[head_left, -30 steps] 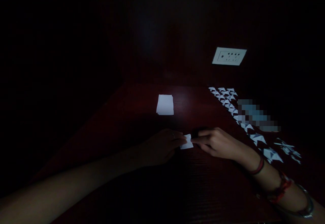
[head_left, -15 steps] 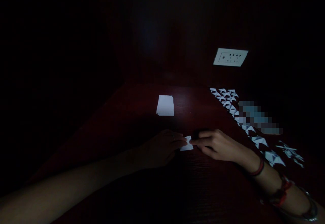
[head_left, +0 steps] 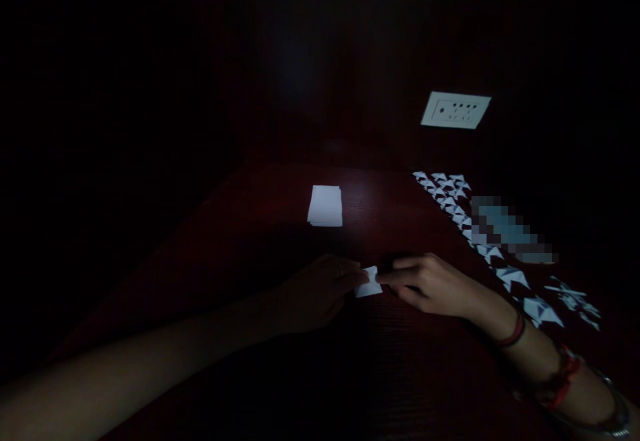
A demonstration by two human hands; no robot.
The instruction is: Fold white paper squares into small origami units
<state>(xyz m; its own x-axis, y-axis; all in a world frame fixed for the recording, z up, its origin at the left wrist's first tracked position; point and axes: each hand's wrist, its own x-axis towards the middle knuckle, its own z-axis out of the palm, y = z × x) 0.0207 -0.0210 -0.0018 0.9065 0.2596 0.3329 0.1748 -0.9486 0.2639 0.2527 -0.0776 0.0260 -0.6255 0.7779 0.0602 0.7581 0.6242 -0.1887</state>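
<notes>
A small folded piece of white paper lies on the dark red table between my two hands. My left hand, with a ring on one finger, holds its left side, fingertips pressed together on it. From the right, my right hand grips the paper's other edge; its forefinger reaches onto the sheet and the remaining fingers are curled. The thumb tips are hard to make out in the dim light. Beyond the hands sits a stack of white paper sheets.
Several folded white paper shapes run in rows along the table's right side. Beside them are a pixelated bluish object and a heap of thin white paper pieces. A white wall socket is at the back.
Both hands stay on the folded paper, with only a slight shift of the right fingertip toward the paper's right edge. The view has moved very slightly.
</notes>
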